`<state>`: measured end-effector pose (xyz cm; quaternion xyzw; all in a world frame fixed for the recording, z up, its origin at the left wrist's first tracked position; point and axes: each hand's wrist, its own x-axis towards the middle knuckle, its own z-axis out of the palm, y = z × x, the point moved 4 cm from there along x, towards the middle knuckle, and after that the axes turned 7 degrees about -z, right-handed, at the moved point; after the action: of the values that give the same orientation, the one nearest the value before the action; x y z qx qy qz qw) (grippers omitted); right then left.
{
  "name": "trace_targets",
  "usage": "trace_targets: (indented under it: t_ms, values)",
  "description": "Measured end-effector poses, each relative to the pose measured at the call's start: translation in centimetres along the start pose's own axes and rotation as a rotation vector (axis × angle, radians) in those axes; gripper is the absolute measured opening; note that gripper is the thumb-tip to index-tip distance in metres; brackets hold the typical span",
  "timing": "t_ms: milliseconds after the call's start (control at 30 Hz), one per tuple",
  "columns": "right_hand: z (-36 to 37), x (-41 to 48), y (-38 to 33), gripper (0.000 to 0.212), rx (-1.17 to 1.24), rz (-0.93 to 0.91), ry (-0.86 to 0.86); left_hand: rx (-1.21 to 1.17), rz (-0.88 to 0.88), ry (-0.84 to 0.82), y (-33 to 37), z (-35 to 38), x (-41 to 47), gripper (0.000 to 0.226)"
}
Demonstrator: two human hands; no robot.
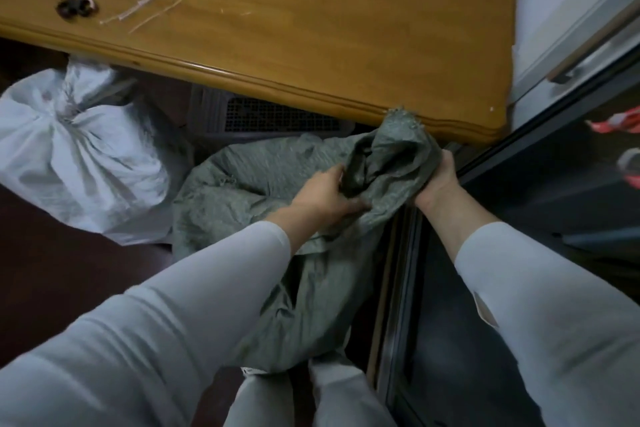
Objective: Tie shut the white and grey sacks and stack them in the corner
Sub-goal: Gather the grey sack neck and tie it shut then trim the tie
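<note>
— How far am I along now?

— The wide wooden table [311, 28] is standing over both sacks. The grey-green woven sack [242, 191] is lying on the floor at the table's corner, mouth not yet tied. The white woven sack [79, 163], well to its left, is looking already knotted.

— And my hands?

— My left hand [325, 198] is gripping the gathered neck; my right hand [438, 184] is clenching it from the other side. Tying and stacking are remaining, I think.

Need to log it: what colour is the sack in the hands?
Grey-green woven sack, clearest in the head view; both hands grip its neck.
</note>
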<state>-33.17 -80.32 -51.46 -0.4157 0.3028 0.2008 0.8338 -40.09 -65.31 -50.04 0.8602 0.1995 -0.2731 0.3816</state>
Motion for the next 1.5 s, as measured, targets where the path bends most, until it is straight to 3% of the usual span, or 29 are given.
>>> trace_targets:
  t_ms: [133,300,400,467,500,567,633,733,800,933,1033,1133,1233,1300,1367,1433,1500]
  values:
    - [-0.5,-0.3,-0.6,0.045,0.006,-0.002,0.007,-0.074,0.036,0.195,0.9,-0.7,1.2,0.023]
    - [-1.2,-0.2,-2.2,0.042,-0.014,-0.130,0.122,-0.557,-0.212,0.300,-1.1,-6.0,2.2,0.034]
    - [-1.5,0.0,-2.3,0.038,-0.089,-0.135,0.241,-0.560,-0.186,0.373,-1.9,-9.1,2.5,0.035]
    - [-0.5,-0.1,-2.2,0.035,-0.123,-0.151,0.208,-0.554,-0.142,0.244,-1.7,-9.5,2.3,0.043]
    - [0.2,-0.2,-2.0,0.034,-0.137,-0.152,0.168,-0.454,-0.116,0.173,-1.7,-9.4,2.4,0.054]
    - [1.3,-0.5,-1.8,0.025,-0.180,-0.138,0.093,0.047,-0.089,0.099,-1.6,-9.1,2.2,0.081]
    - [2.0,-0.7,-1.8,0.012,-0.267,-0.142,0.047,0.409,-0.090,0.175,-1.8,-9.4,1.8,0.089]
    - [2.1,-1.0,-2.4,0.017,-0.454,-0.211,0.058,0.460,-0.153,0.305,-2.4,-10.7,1.0,0.035]
    - [2.1,-1.3,-3.2,0.024,-0.538,-0.290,0.117,0.415,-0.132,0.406,-2.9,-11.7,0.8,0.015]
    - [2.5,-1.6,-4.6,0.019,-0.549,-0.427,0.152,0.204,0.097,0.523,-2.9,-13.9,0.0,0.046]
    - [3.2,-1.7,-4.9,0.024,-0.550,-0.434,0.116,0.079,0.171,0.360,-1.8,-13.4,-0.8,0.055]
    - [3.6,-2.0,-5.0,0.032,-0.524,-0.445,0.071,0.219,0.203,0.290,-0.1,-11.5,-1.7,0.050]
    - [3.4,-2.1,-5.3,0.029,-0.428,-0.418,0.065,0.315,0.273,0.186,1.2,-9.2,-1.5,0.103]
    - [3.1,-2.0,-5.4,0.029,-0.352,-0.373,0.057,0.516,0.284,0.136,1.4,-7.3,-1.2,0.117]
    - [2.8,-1.8,-5.7,0.035,-0.319,-0.335,0.052,0.560,0.282,0.167,1.2,-6.2,-0.8,0.092]
    - [2.5,-1.6,-6.2,0.043,-0.324,-0.330,0.074,0.343,0.304,0.217,1.3,-6.3,-0.6,0.051]
    - [2.3,-1.4,-7.0,0.039,-0.420,-0.396,0.104,0.105,0.300,0.237,1.5,-6.9,-0.4,0.029]
